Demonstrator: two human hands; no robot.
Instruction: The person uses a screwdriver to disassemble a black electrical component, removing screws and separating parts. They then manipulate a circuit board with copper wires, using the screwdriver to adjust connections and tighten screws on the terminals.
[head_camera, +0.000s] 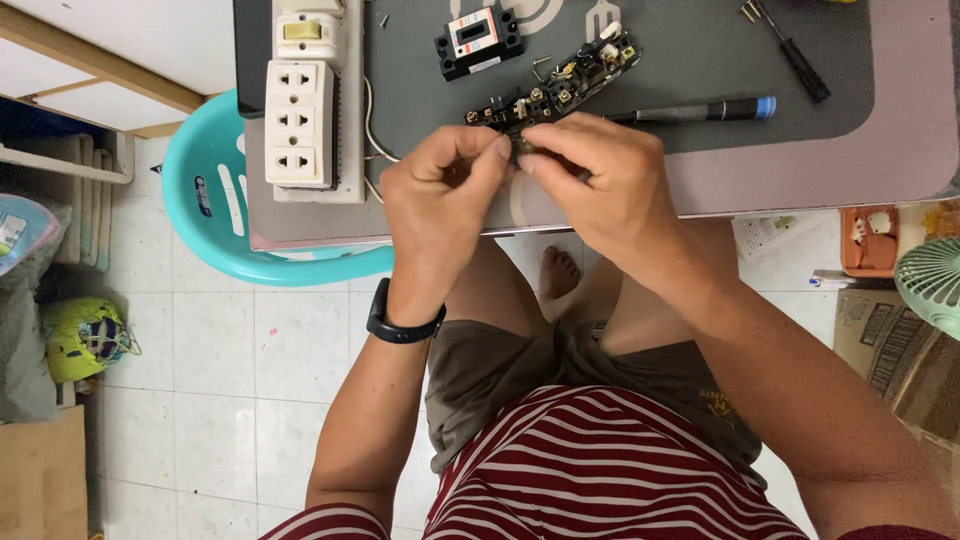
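Observation:
My left hand (440, 195) and my right hand (600, 180) meet over the near edge of the grey table (800, 160). Both pinch a small dark part (522, 150) between their fingertips; most of it is hidden by the fingers. Just beyond the fingers lies a long black strip of electrical terminals with brass screws (560, 82). A black band sits on my left wrist.
A white outlet panel with three sockets and a switch (300, 100) lies at the table's left. A black breaker block (478, 40), a blue-capped driver (700, 110) and a black screwdriver (795, 55) lie farther back. A turquoise plastic stool (200, 200) stands left; a green fan (935, 285) right.

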